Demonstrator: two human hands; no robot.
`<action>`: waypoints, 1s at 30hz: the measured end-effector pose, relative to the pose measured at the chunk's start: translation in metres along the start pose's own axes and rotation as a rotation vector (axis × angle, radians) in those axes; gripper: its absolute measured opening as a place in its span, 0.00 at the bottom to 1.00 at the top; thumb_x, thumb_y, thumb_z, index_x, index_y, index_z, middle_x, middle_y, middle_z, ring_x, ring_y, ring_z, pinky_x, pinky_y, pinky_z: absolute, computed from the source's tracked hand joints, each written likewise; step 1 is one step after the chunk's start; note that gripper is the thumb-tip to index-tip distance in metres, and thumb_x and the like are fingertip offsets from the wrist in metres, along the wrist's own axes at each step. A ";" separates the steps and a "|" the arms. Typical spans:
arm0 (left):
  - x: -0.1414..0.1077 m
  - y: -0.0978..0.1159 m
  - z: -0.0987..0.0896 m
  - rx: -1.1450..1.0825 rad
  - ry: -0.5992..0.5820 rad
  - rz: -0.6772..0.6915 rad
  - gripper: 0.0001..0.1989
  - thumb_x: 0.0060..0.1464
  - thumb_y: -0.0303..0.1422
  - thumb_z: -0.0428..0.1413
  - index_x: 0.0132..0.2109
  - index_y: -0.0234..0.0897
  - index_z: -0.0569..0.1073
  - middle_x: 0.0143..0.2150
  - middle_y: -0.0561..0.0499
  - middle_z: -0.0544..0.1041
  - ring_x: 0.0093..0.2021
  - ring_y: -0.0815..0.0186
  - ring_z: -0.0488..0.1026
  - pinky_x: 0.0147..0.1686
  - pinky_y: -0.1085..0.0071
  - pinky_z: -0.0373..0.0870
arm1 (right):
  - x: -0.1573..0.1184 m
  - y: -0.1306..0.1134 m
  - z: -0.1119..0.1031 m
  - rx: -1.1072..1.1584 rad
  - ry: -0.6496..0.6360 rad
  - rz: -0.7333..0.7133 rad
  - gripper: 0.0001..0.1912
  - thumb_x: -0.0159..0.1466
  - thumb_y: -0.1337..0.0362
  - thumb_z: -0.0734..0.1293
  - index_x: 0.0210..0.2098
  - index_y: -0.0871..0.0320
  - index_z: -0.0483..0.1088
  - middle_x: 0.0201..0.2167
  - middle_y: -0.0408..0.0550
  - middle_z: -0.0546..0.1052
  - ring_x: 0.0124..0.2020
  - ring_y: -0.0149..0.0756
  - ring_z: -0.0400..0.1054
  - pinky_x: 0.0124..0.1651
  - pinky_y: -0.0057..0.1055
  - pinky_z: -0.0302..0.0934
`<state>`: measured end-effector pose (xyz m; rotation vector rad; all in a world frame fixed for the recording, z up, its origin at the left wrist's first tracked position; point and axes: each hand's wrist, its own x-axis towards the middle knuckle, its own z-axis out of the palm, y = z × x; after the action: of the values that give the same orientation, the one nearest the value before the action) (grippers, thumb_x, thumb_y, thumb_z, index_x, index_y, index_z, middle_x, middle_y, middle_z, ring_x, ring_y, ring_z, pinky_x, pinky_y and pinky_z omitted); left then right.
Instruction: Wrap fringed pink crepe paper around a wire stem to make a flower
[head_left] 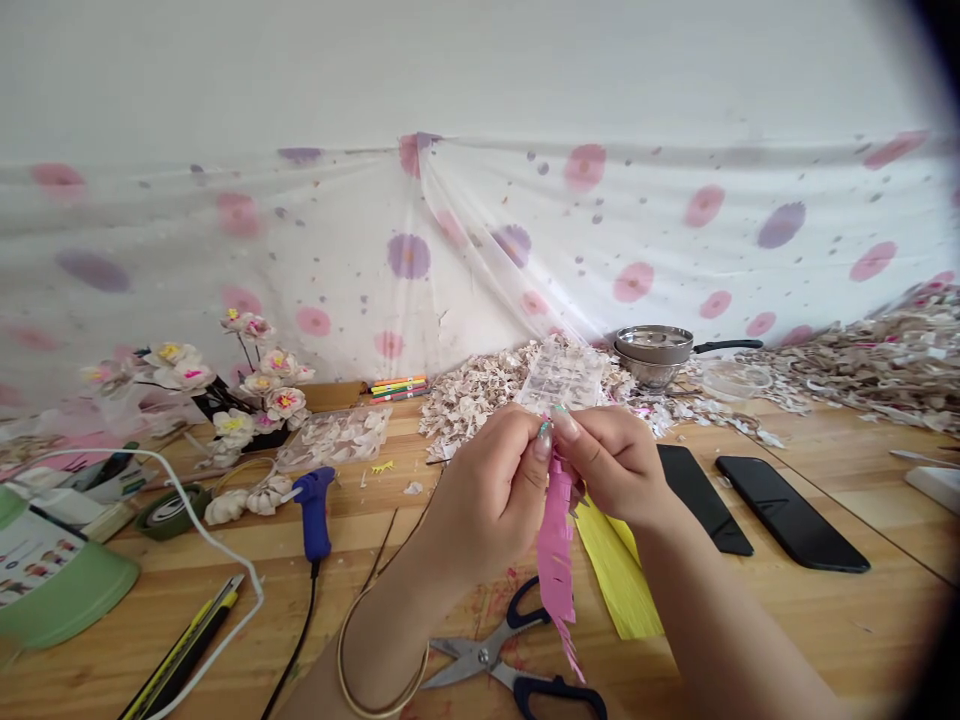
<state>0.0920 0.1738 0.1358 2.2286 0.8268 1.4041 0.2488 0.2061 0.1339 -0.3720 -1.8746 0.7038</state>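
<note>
A fringed pink paper strip (556,545) hangs down from between my two hands, its cut lower end dangling above the scissors. My left hand (499,480) pinches the strip's top end, thumb against fingers. Touching it from the right, my right hand (611,460) is also closed on the top of the strip. The fingertips hide what lies exactly between them. Under the strip, scissors (484,657) with dark blue handles lie spread on the wooden table (825,640). Yellow crepe paper (619,575) lies behind the strip, partly covered by my right hand.
Two black phone-like slabs (791,512) lie at right. A blue glue gun (315,512), its cord, a yellow cutter (180,650) and a white cable (225,545) are at left. Paper flowers (262,385), heaped petals (480,390) and metal bowls (654,352) stand along the back.
</note>
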 end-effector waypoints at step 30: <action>0.001 -0.001 -0.004 0.043 0.036 -0.021 0.13 0.70 0.33 0.45 0.34 0.39 0.63 0.30 0.54 0.64 0.31 0.67 0.63 0.32 0.68 0.60 | 0.002 0.004 -0.001 0.099 0.038 0.054 0.16 0.70 0.56 0.65 0.28 0.57 0.67 0.17 0.39 0.71 0.16 0.26 0.62 0.19 0.23 0.55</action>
<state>0.0881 0.1755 0.1381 2.2259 0.8986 1.4338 0.2484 0.2102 0.1330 -0.3715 -1.7923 0.8175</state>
